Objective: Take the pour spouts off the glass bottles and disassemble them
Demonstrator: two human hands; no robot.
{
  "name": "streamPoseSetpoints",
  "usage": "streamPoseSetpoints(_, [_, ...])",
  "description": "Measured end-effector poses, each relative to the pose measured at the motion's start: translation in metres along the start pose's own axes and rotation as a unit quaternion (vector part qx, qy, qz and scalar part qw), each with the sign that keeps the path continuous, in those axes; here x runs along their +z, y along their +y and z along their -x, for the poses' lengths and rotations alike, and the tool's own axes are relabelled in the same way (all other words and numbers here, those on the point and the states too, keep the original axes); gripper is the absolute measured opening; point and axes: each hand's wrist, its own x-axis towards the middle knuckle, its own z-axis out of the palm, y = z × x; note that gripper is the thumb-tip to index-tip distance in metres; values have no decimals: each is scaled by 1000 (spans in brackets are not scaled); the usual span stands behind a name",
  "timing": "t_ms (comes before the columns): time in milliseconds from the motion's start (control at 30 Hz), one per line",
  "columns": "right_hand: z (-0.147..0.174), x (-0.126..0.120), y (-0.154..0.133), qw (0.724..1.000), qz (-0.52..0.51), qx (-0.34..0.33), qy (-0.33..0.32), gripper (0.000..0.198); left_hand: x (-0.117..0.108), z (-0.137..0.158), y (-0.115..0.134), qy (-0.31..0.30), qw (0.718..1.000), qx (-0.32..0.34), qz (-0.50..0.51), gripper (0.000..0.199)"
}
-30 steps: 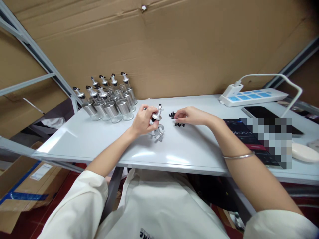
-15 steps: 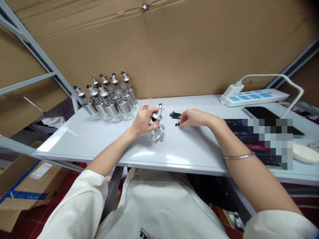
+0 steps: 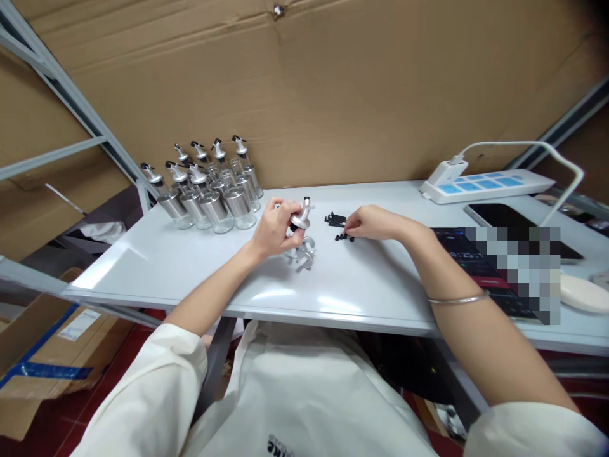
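My left hand (image 3: 278,228) is closed around a silver pourer spout (image 3: 301,220), its nozzle pointing up and its black stopper low by the fingers. Just below that hand lie several loose silver parts with curved ends (image 3: 304,255). My right hand (image 3: 371,222) rests low over the table, thumb and fingertips pinched together. Small black caps (image 3: 343,237) lie in a short row under its fingertips. Beside them is a little pile of thin black pieces (image 3: 334,218). Whether the pinch holds one of these small parts is hidden by the fingers.
Several glass bottles with steel sleeves (image 3: 214,206), many topped with pourers, stand at the back left of the white table (image 3: 162,270). A power strip (image 3: 490,185), a phone (image 3: 509,222) and a tablet (image 3: 451,244) lie on the right. Cardboard (image 3: 361,95) walls the back.
My right hand has lifted and shifted slightly, uncovering more of the black caps. My left hand keeps its hold on the pourer spout in nearly the same place.
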Motion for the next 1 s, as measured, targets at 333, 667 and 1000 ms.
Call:
streamPoseSetpoints(333, [10,-7,-11,994,-84,3,-66,31,-1,-2,1,20,1000,16,7,26])
streamPoseSetpoints(667, [4,0,-10,996,-65,-22,-48,31,-1,-2,1,3,1000,6,16,25])
streamPoseSetpoints(1000, [3,6,-19,995,-79,-60,-28,16,1,-2,1,0,1000,11,25,24])
